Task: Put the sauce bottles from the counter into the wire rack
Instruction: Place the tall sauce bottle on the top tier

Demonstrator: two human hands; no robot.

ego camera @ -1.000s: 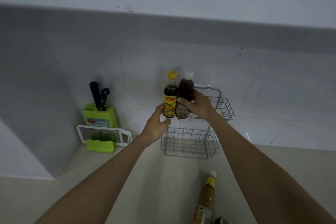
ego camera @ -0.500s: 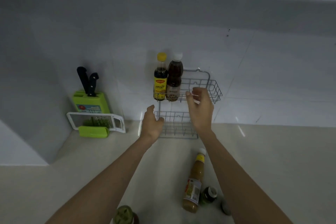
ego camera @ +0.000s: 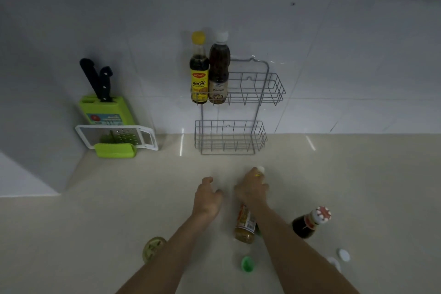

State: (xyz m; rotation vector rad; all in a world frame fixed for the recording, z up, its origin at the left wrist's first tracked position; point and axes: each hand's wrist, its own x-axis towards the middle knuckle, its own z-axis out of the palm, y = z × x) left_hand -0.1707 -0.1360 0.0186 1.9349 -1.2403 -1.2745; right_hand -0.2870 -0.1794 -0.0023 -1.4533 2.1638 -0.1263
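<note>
Head view: beige counter (ego camera: 95,234), wire rack (ego camera: 260,102) against white tiled wall (ego camera: 358,55).

This is a home kitchen. A pale, glossy counter (ego camera: 358,174) meets a wall of large white tiles (ego camera: 358,55). Against the tiles sits a 2-tier wire rack (ego camera: 259,100), its upper basket holding 2 sauce bottles side by side: a yellow-capped bottle (ego camera: 199,74) and a white-capped bottle (ego camera: 219,71). In the left corner, a green knife block (ego camera: 107,112) holds 2 black-handled knives (ego camera: 100,79), with a white-framed grater (ego camera: 117,137) just in front of it. Nearer on the counter are more condiments: a yellow-sauce bottle (ego camera: 244,224), a dark-sauce bottle (ego camera: 310,222) with a red-and-white cap, a green-lidded jar (ego camera: 154,247) and a loose green cap (ego camera: 248,264).
</note>
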